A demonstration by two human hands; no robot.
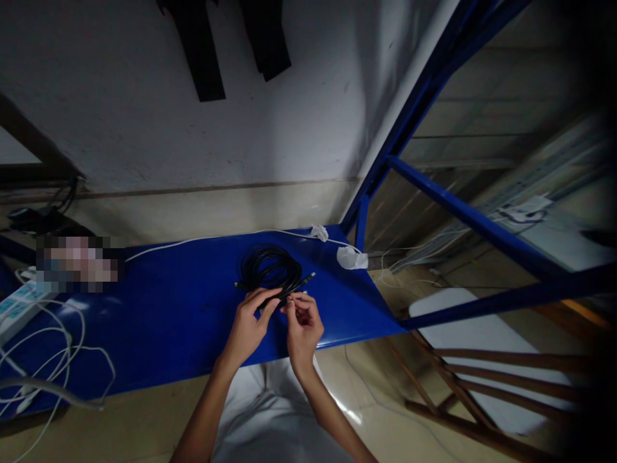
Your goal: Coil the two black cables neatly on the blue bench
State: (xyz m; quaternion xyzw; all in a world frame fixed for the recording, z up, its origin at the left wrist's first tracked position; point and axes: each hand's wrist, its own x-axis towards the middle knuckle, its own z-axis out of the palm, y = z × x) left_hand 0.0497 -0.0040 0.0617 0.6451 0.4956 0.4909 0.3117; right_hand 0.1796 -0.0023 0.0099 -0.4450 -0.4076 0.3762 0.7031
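Observation:
A coiled black cable (268, 267) lies on the blue shelf (178, 302), with a plug end (307, 279) sticking out to the right and another at its left side. My left hand (250, 321) is at the near edge of the coil, thumb and fingers closed on the cable. Close beside it, my right hand (303, 321) has its thumb and forefinger pinched together at the coil's lower right. What sits between those right fingertips is too small and dark to make out.
At the left, a white power strip (19, 308) lies among tangled white cords (67, 341). A thin white cable runs along the back, past crumpled white paper (351, 258). Blue metal posts (366, 212) and a wooden chair (463, 321) with a white seat stand at the right.

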